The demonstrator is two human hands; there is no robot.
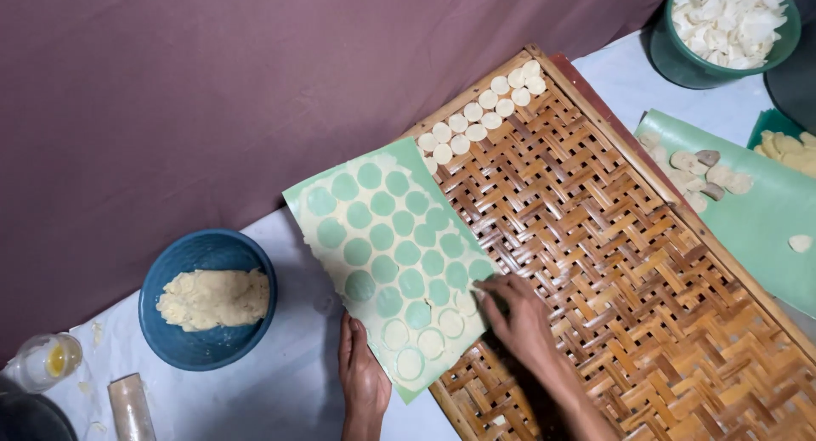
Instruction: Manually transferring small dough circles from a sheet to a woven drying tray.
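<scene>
The left hand (364,381) lies flat on the near edge of a green sheet (340,213) and presses it against the tabletop (289,390). Its grip is open, and it holds nothing. The sheet carries a thin layer of dough (384,166) with many round holes, and a few cut dough rounds (430,342) still sit in it, just beside both hands.

The right hand (520,318) is at the right edge of the sheet, where the sheet overlaps the woven bamboo tray (612,245). Its fingers are closed narrow at the nearest round, but it cannot be told whether they already hold it.

More rounds (484,118) lie in rows at the far corner of the tray, well away from the right hand. To the left of the left hand stands a blue bowl (170,339) with a lump of dough (214,298), and further left a rolling pin (132,407) and a small jar (47,360). A green bowl (680,59) of scraps stands far beyond the right hand.

The rounds look thin and soft, so a hard pinch could tear or stretch one. If the left hand lifts, the sheet may slide or curl. A round laid badly on the open weave of the tray may also bend.
</scene>
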